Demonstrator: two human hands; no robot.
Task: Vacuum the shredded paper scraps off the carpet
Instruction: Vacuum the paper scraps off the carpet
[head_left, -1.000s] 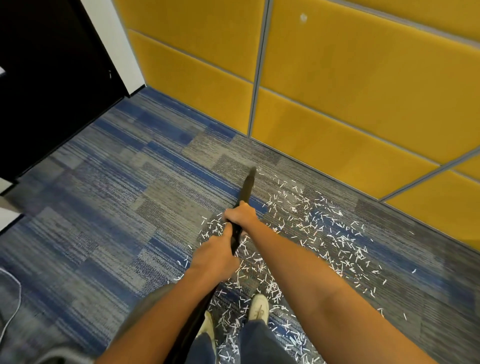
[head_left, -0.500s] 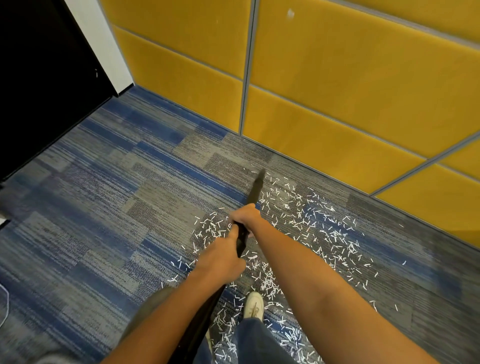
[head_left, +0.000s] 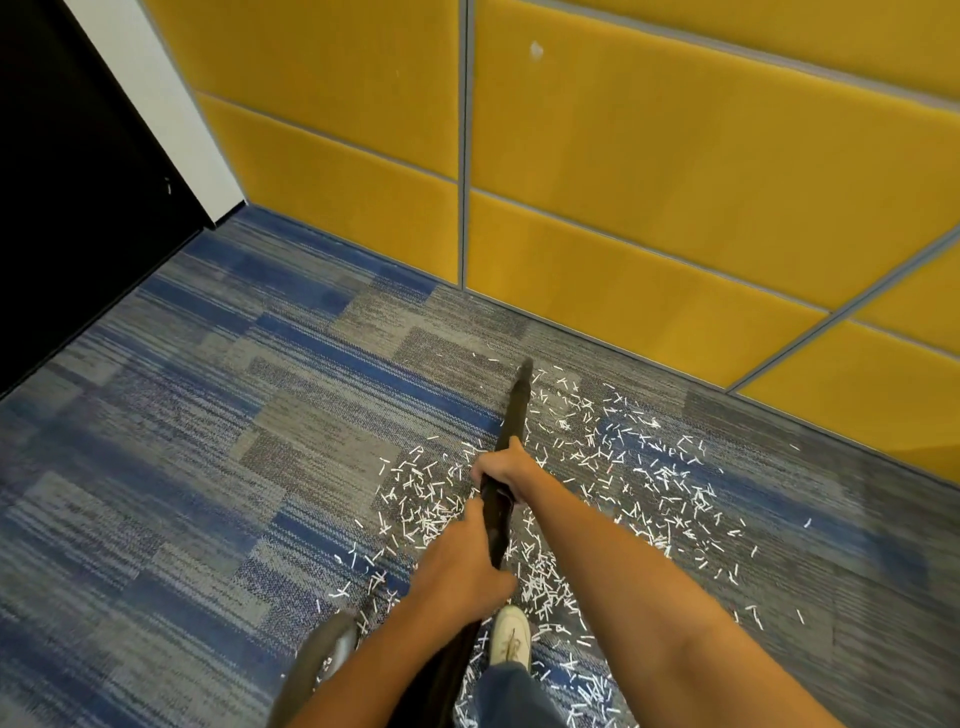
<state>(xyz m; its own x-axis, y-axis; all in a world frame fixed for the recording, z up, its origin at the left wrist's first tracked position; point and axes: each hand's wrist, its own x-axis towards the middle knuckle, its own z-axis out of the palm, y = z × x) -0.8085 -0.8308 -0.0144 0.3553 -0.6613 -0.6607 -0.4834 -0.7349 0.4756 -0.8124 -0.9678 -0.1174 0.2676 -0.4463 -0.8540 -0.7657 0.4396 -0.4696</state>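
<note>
White shredded paper scraps (head_left: 613, 467) lie scattered over the blue and grey carpet (head_left: 234, 415), from near the wall down to my feet. A black vacuum wand (head_left: 514, 415) points forward, its nozzle tip touching the carpet at the far edge of the scraps. My right hand (head_left: 501, 470) grips the wand higher up the tube. My left hand (head_left: 460, 569) grips it lower down, closer to my body. The wand's lower end is hidden behind my arms.
Yellow padded wall panels (head_left: 649, 208) run along the far side, meeting the carpet just beyond the scraps. A black door or cabinet (head_left: 67, 182) stands at the left. My white shoe (head_left: 511, 642) stands among the scraps. A grey vacuum hose (head_left: 317, 660) curves at the bottom.
The view has shifted left and forward a little. The wand's tip has moved farther out toward the wall, and both hands have kept their hold on it.
</note>
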